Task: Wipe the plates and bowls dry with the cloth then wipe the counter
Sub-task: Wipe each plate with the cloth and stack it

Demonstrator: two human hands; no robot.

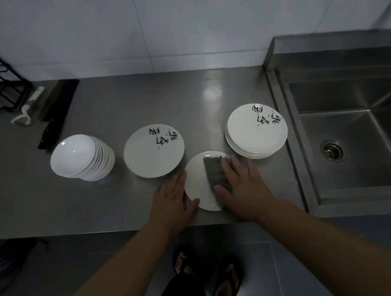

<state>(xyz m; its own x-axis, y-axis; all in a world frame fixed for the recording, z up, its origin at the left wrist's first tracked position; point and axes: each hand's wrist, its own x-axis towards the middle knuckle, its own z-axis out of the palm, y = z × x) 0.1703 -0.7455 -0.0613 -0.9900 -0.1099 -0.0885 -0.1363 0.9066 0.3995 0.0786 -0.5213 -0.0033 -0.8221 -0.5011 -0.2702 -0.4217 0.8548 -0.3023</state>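
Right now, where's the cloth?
In the head view, the grey cloth lies on the plate at the counter's front edge, pressed flat under the right hand, between the single plate and the plate stack.

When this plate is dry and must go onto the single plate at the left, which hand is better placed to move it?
Probably the left hand: it touches the near plate on the side facing the single plate. The right hand presses the cloth.

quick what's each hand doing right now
Left hand: open, fingers straight, steadying the plate at its rim.
Right hand: open, pressing the grey cloth flat onto it.
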